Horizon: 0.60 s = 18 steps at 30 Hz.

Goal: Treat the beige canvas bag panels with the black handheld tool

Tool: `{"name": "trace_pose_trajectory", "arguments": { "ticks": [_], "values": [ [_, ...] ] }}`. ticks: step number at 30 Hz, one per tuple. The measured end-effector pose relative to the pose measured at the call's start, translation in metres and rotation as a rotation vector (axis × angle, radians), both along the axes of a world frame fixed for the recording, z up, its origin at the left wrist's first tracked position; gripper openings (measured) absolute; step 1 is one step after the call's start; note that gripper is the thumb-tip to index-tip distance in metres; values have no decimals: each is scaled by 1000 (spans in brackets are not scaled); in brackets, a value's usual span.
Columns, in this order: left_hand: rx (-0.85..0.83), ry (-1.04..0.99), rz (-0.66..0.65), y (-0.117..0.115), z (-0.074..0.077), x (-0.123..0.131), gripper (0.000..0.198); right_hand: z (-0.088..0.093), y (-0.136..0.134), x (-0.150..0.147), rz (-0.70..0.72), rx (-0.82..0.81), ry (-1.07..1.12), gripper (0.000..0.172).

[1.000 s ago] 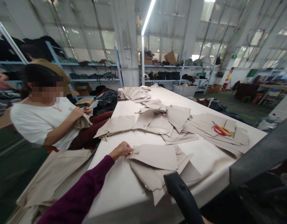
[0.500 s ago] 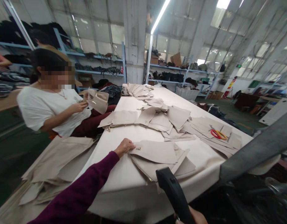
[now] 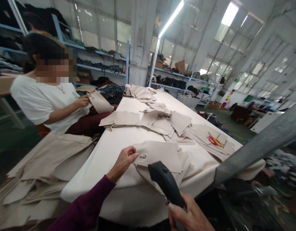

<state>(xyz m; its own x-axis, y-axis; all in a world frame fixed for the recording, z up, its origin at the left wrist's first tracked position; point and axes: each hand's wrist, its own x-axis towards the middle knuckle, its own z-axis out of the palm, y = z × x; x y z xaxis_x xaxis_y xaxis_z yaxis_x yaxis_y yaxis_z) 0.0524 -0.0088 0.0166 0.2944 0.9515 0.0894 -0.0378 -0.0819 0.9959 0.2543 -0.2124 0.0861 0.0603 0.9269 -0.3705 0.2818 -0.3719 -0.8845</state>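
Note:
My left hand (image 3: 125, 160), in a purple sleeve, pinches the left corner of a beige fabric piece (image 3: 162, 154) between thumb and fingers. A small metal-coloured item (image 3: 143, 156) lies on that piece beside my fingertips. Under it are more beige pieces, stacked near the front edge of the white-covered table (image 3: 114, 179). My right hand (image 3: 186, 213) is wrapped round the handle of a black handheld tool (image 3: 165, 181). The tool's head is over the lower edge of the fabric, left of its middle; whether they touch, I cannot tell.
Beige piles (image 3: 159, 122) lie further up the table, with red and yellow scissors (image 3: 215, 141) at right. A person in white (image 3: 49, 99) sits at left, holding fabric. More fabric (image 3: 51, 157) is stacked at lower left. A metal post (image 3: 253, 147) slants across the right.
The black tool and my right hand have moved up and left, onto the fabric's edge. My left hand still pinches the corner. The view has shifted slightly.

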Motion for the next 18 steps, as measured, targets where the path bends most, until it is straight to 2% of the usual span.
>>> {"name": "trace_pose_trajectory", "arguments": {
  "ticks": [5, 9, 14, 18],
  "values": [
    [40, -16, -8, -10, -1, -3, 22, 16, 16, -20, 145, 62, 130, 32],
    [75, -34, -17, -16, 1, -4, 23, 19, 26, -32, 121, 82, 133, 23],
    [61, -79, 21, -19, -2, -3, 23, 15, 31, -25, 110, 134, 164, 28],
    [17, -117, 46, -19, -4, -1, 24, 21, 26, -13, 56, 167, 159, 33]
  ]
}}
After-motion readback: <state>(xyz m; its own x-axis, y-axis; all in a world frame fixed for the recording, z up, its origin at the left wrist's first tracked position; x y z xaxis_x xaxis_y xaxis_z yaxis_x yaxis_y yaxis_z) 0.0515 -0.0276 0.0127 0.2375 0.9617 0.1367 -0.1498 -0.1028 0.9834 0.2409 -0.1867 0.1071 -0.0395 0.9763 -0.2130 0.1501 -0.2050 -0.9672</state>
